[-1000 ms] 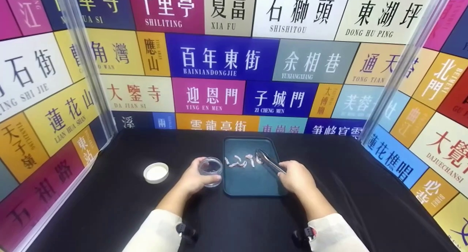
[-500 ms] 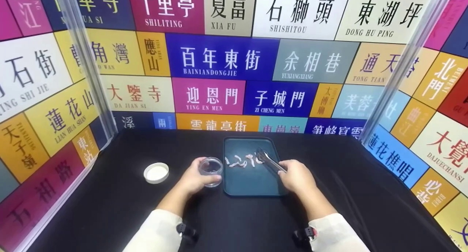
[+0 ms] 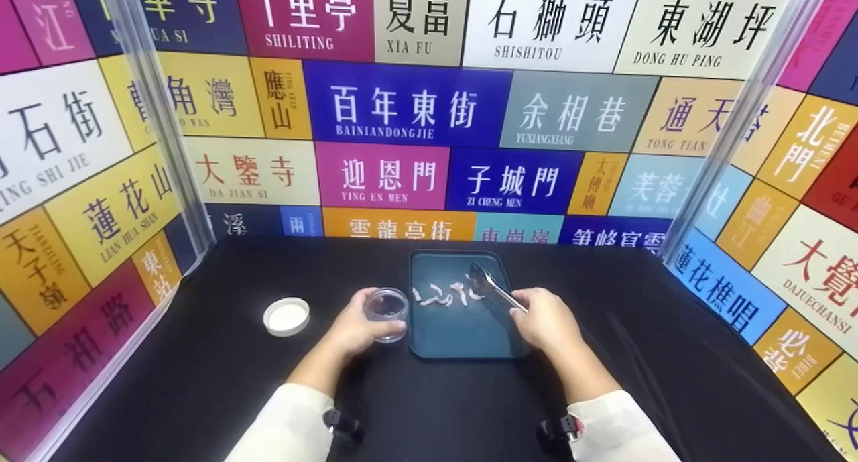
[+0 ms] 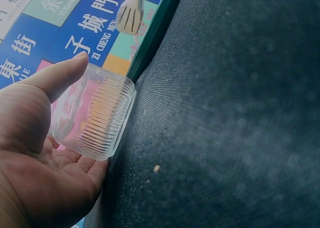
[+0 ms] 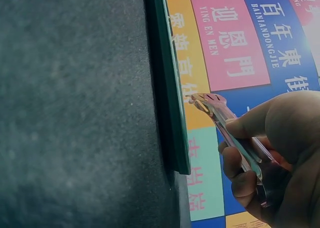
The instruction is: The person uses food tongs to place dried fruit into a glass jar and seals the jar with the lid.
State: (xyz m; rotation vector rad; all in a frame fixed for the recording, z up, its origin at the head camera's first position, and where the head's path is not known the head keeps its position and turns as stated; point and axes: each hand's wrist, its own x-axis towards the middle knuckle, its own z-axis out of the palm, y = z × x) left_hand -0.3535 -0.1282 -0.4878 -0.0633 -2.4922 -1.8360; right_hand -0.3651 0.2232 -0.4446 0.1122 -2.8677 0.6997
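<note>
My left hand point(image 3: 357, 324) grips a clear jar point(image 3: 387, 308) with ribbed sides, at the left edge of a dark teal tray point(image 3: 462, 338). In the left wrist view, the thumb and fingers hold the jar point(image 4: 100, 115) from opposite sides. My right hand point(image 3: 549, 322) holds metal tongs point(image 3: 501, 293) at the tray's right side. The tongs' slotted heads sit above the far right of a row of small pale pinkish pieces point(image 3: 439, 296) on the tray. Whether anything is between the heads, I cannot tell. In the right wrist view, thumb and curled fingers wrap the tongs point(image 5: 232, 130).
A round white lid point(image 3: 287, 316) lies on the black cloth point(image 3: 429, 408) left of the jar. Clear upright posts point(image 3: 720, 127) stand at both back corners. Behind the table rises a wall point(image 3: 409, 106) of colourful sign panels.
The tongs' heads have moved slightly back and away from the pieces. My right hand has shifted a little with them. My left hand and the jar stay put.
</note>
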